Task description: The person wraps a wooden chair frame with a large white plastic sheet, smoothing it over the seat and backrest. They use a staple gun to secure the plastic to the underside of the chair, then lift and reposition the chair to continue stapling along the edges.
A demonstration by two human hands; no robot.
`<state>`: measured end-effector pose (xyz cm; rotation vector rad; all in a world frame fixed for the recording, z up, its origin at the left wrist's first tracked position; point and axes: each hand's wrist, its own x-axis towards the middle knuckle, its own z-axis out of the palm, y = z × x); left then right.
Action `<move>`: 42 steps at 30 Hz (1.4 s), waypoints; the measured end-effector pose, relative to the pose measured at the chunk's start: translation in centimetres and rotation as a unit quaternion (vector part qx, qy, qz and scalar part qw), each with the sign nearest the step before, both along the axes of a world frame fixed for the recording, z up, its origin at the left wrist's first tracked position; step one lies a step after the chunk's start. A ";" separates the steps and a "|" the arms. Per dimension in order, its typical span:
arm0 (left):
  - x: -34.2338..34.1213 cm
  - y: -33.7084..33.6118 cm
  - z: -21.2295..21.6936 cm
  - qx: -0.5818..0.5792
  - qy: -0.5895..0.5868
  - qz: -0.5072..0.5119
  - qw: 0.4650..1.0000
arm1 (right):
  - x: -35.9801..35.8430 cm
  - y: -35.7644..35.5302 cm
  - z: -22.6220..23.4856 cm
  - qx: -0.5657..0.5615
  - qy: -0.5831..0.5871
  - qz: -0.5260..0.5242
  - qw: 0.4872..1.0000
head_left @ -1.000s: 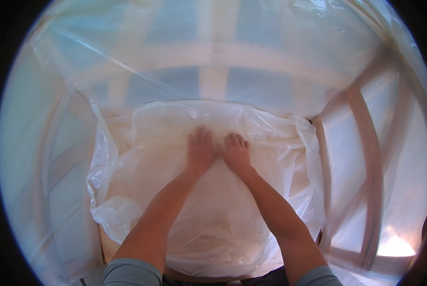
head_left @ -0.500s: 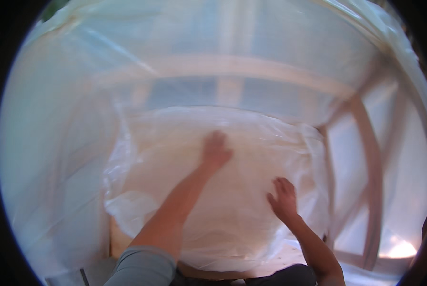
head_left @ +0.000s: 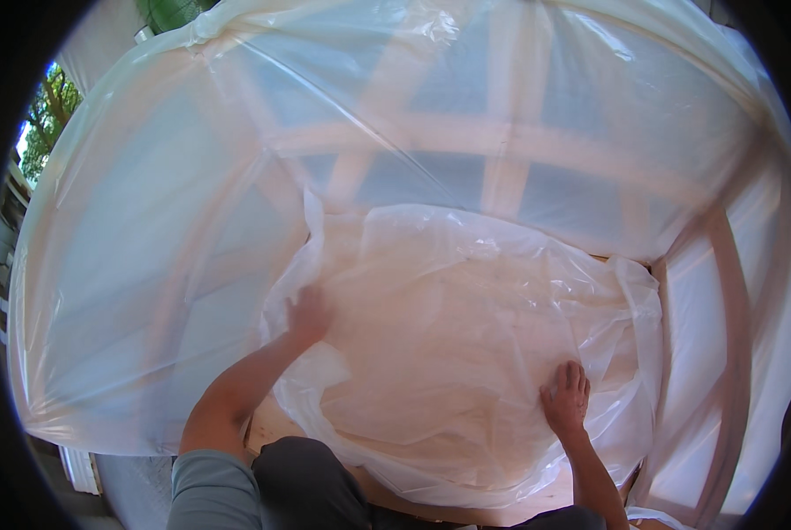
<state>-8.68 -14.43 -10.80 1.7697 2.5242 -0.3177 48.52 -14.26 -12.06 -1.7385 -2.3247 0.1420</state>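
A clear plastic sheet (head_left: 466,336) lies crumpled over a pale wooden board (head_left: 373,486) inside a wooden frame. My left hand (head_left: 307,311) rests palm down on the sheet's left edge, fingers together. Near the sheet's lower right, my right hand (head_left: 565,397) lies flat on the plastic with its fingers spread. Neither hand grips anything. The two hands are far apart, at opposite sides of the sheet.
Wooden frame bars (head_left: 501,141) covered with translucent plastic film (head_left: 148,265) wall in the space at the back, left and right. A slanted wooden post (head_left: 733,336) stands at the right. My knee in dark cloth (head_left: 307,481) is at the bottom. Trees (head_left: 46,124) show at the far left.
My hands, side by side at the sheet's middle a second ago, have slid apart: the left hand to the left edge, the right hand down toward the lower right.
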 end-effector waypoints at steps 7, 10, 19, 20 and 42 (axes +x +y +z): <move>3.5 3.2 0.7 0.058 0.103 -0.130 0.984 | 0.6 0.8 0.6 -0.057 0.013 -0.018 0.998; 10.7 6.7 1.9 0.110 0.016 -0.288 0.951 | 0.7 0.3 2.4 -0.002 0.058 0.003 0.998; 27.9 16.8 -1.7 0.009 -0.184 -0.245 0.952 | 4.4 -10.4 9.5 0.049 0.247 -0.136 0.958; 28.7 17.1 -2.4 0.015 -0.189 -0.233 0.954 | 5.5 -12.8 9.5 0.052 0.268 -0.180 0.945; 28.0 18.0 -8.6 0.204 -0.028 -0.294 0.933 | 10.1 -53.0 -5.2 -0.265 0.042 -0.590 0.761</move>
